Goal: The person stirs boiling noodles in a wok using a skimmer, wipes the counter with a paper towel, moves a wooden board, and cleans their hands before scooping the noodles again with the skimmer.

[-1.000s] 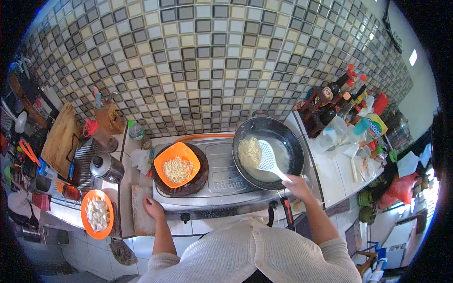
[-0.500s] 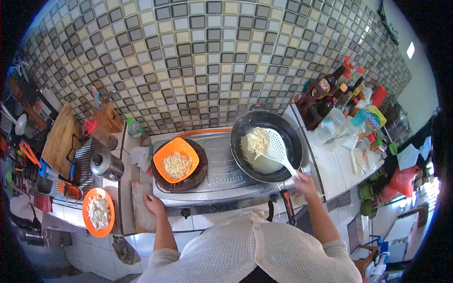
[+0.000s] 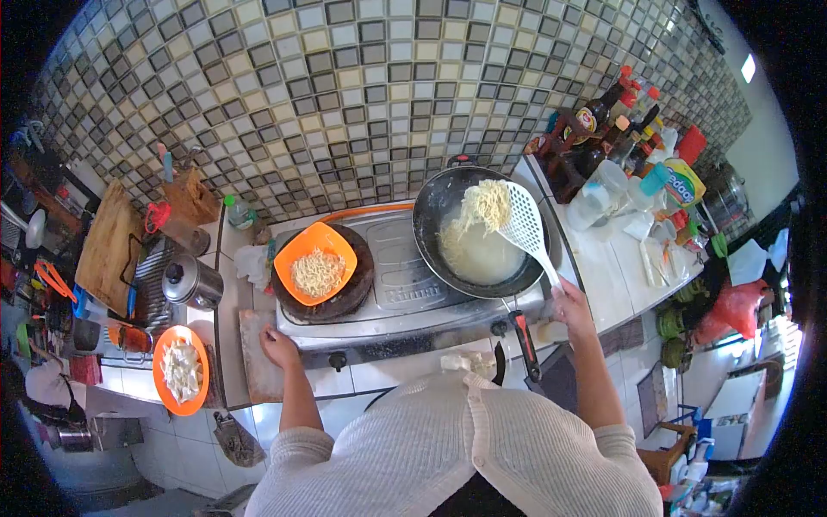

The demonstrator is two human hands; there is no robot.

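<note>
My right hand (image 3: 572,308) is closed around the handle of a white perforated skimmer (image 3: 522,222). A clump of pale noodles (image 3: 487,207) rests on the skimmer's head, above the black wok (image 3: 425,250). Cloudy liquid (image 3: 482,257) and more noodles lie in the wok. My left hand (image 3: 279,347) rests by the stove's left front corner, on a grey-brown slab (image 3: 258,370). Its fingers are loosely bent and hold nothing I can see. Near it, an orange square bowl (image 3: 289,247) with noodles sits on the left burner.
The steel stove (image 3: 405,289) spans the middle. Left are an orange plate (image 3: 196,401) of white pieces, a lidded metal pot (image 3: 200,287) and a wooden cutting board (image 3: 110,258). Sauce bottles (image 3: 594,121) and plastic containers (image 3: 590,207) crowd the right. The wok's handle (image 3: 522,345) juts forward.
The skimmer and its noodles have shifted right and up relative to the wok, showing more of the liquid. The view has tilted slightly. My left hand stays by the stove corner.
</note>
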